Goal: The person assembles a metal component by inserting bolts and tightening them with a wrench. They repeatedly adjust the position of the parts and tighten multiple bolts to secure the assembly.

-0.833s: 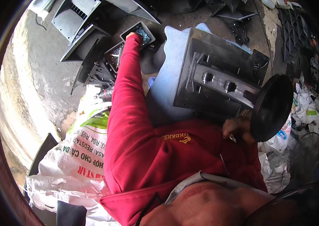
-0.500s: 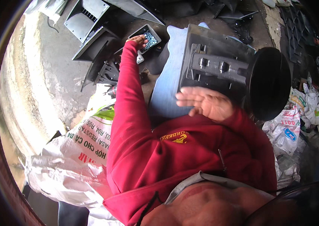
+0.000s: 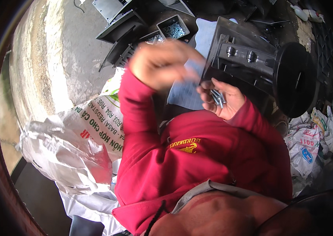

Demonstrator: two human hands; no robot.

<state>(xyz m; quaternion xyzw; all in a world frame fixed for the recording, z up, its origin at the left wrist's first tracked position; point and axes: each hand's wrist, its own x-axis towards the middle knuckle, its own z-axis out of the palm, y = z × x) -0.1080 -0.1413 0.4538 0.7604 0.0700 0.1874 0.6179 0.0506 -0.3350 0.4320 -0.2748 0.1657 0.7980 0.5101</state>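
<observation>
Several silver screws (image 3: 218,97) lie in the palm of my right hand (image 3: 231,96), its fingers curled around them. My left hand (image 3: 164,65) is raised just left of it, smeared by motion, so its fingers and anything in them cannot be made out. Beyond my right hand, a black plastic panel (image 3: 240,33) with a raised bracket and two round fittings rests on light blue cloth (image 3: 186,94) over my lap. A large black disc (image 3: 295,80) stands at the panel's right end. Past my left hand is a dark box (image 3: 187,29) of screws.
Another open container (image 3: 154,39) of screws sits beside the box, partly hidden by my left hand. Black angled panels (image 3: 123,25) are stacked at the far left. White printed sacks (image 3: 68,153) lie at my left, and more crumpled bags (image 3: 304,145) at my right.
My left hand has come back from the screw box toward my right hand. My right hand, spread with no screws visible before, is now curled around screws. The whole view has shifted.
</observation>
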